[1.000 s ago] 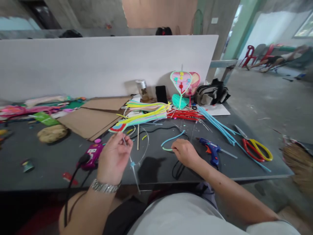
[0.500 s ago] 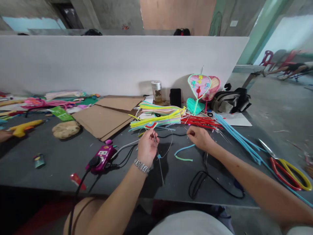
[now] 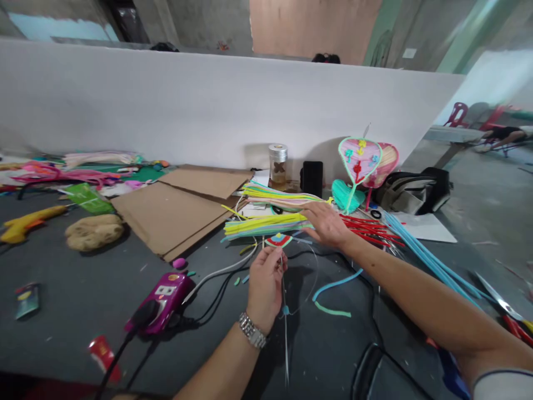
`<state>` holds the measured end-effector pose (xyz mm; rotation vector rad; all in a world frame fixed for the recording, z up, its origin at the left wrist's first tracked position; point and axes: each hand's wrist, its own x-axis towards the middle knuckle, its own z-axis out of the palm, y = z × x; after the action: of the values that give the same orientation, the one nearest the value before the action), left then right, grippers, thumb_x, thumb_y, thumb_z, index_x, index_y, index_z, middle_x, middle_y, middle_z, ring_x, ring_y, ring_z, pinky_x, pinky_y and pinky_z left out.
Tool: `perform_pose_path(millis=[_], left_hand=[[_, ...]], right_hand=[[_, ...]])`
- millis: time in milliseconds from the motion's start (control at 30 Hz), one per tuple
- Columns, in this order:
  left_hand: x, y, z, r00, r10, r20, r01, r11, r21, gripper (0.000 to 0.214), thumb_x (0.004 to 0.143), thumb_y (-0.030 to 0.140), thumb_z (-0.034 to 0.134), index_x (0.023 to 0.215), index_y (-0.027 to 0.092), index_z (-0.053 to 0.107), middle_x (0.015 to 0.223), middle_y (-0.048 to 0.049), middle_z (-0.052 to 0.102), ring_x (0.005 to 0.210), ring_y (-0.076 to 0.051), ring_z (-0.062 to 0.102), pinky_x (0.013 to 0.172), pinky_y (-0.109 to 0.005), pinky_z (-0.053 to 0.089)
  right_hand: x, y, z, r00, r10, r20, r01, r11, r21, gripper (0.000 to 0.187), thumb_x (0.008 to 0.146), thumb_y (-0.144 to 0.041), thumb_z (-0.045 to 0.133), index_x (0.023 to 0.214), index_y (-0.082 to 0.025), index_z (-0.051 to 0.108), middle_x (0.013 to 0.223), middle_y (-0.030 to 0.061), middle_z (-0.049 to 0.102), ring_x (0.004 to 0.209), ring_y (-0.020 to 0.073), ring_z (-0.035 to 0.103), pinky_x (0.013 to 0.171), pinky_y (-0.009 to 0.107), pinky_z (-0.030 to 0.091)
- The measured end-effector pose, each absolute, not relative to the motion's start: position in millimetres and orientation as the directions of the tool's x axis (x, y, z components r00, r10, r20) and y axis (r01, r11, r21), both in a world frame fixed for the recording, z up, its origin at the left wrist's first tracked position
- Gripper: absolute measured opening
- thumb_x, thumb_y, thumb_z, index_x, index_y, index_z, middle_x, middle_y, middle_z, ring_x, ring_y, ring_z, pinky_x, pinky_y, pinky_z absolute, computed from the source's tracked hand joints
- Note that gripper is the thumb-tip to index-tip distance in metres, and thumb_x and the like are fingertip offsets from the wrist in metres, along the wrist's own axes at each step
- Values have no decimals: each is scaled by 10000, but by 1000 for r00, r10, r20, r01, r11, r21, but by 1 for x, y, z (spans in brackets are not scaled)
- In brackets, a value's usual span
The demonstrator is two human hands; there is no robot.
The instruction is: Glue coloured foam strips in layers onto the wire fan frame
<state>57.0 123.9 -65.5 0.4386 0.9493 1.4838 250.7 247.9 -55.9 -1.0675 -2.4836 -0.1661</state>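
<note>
My left hand, with a metal watch on the wrist, pinches a small rainbow-striped craft piece by its thin wires. Those wires hang below the fingers, with a small blue bead-like bit on them. My right hand reaches over the right ends of the pipe cleaner bundles, fingers stretched out; whether it touches them I cannot tell. A yellow and pastel bundle lies in front, another bundle behind it. Red pipe cleaners lie beside the right wrist.
A purple power socket with cords sits left of my left arm. Cardboard sheets, a yellow glue gun and a stone-like lump are further left. Blue pipe cleaners and scissors lie right; decorated fans stand behind.
My right hand has moved from above the table to the bundles and opened its fingers. The left hand still holds the rainbow piece. The view has shifted; the hand at the glue gun is gone.
</note>
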Motion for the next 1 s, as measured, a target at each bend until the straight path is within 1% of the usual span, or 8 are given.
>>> perform_pose_path(millis=[100, 267, 467, 600, 733, 800, 900, 1000], left_hand=[[59, 122, -64, -156, 950, -269, -649, 106, 753, 325, 627, 336, 873, 724, 185, 601, 709, 38, 597, 662, -95, 540, 662, -239, 439], [60, 119, -63, -125, 949, -291, -669, 136, 731, 325, 630, 343, 867, 710, 187, 594, 693, 38, 573, 656, -98, 523, 646, -238, 420], [63, 117, -63, -106, 947, -304, -686, 152, 712, 283, 645, 332, 830, 669, 188, 588, 667, 28, 567, 640, -102, 488, 653, -254, 407], [64, 116, -62, -97, 946, -310, -688, 161, 707, 289, 652, 346, 828, 682, 188, 588, 664, 30, 560, 652, -107, 484, 653, -258, 394], [64, 116, -62, -94, 947, -309, -690, 162, 705, 300, 652, 351, 828, 671, 188, 577, 666, 31, 547, 659, -108, 476, 654, -261, 383], [65, 115, -63, -90, 946, -311, -692, 165, 703, 298, 655, 350, 826, 675, 188, 577, 669, 30, 547, 660, -109, 473, 652, -263, 379], [65, 114, -64, -87, 946, -314, -688, 171, 705, 297, 670, 355, 821, 681, 188, 576, 663, 28, 547, 655, -111, 469, 653, -265, 381], [65, 114, -64, -88, 945, -315, -690, 170, 704, 292, 680, 351, 822, 691, 185, 582, 666, 27, 552, 651, -110, 471, 650, -263, 379]], right_hand=[[233, 254, -65, -726, 586, 360, 649, 757, 75, 525, 847, -313, 737, 1306, -101, 597, 1329, 215, 642, 1247, 345, 539, 1098, 515, 374], [228, 276, -70, -662, 652, 370, 706, 708, 17, 377, 796, -142, 652, 1171, -132, 686, 1121, 154, 740, 1078, 313, 632, 974, 451, 446], [234, 298, -24, -531, 708, 466, 779, 624, -61, 363, 867, -144, 563, 1210, -163, 678, 1125, 122, 747, 1030, 282, 653, 917, 396, 435], [227, 318, -8, -461, 746, 481, 834, 549, -54, 303, 890, -159, 583, 1178, -178, 675, 1097, 116, 737, 1014, 277, 625, 918, 415, 404], [216, 339, -21, -413, 773, 482, 872, 488, -35, 231, 883, -126, 603, 1097, -156, 683, 987, 135, 701, 966, 294, 582, 919, 455, 384], [208, 341, -31, -409, 766, 496, 878, 479, -15, 210, 925, -99, 545, 1084, -131, 677, 1027, 156, 674, 1009, 289, 554, 952, 469, 352], [193, 333, -43, -515, 704, 488, 825, 562, 60, 260, 993, -94, 459, 1117, -151, 681, 1231, 156, 629, 1119, 269, 503, 1010, 469, 298], [176, 322, -51, -695, 606, 386, 709, 667, 228, 276, 1009, -138, 459, 1088, -175, 721, 1213, 146, 639, 1080, 273, 491, 959, 444, 307]])
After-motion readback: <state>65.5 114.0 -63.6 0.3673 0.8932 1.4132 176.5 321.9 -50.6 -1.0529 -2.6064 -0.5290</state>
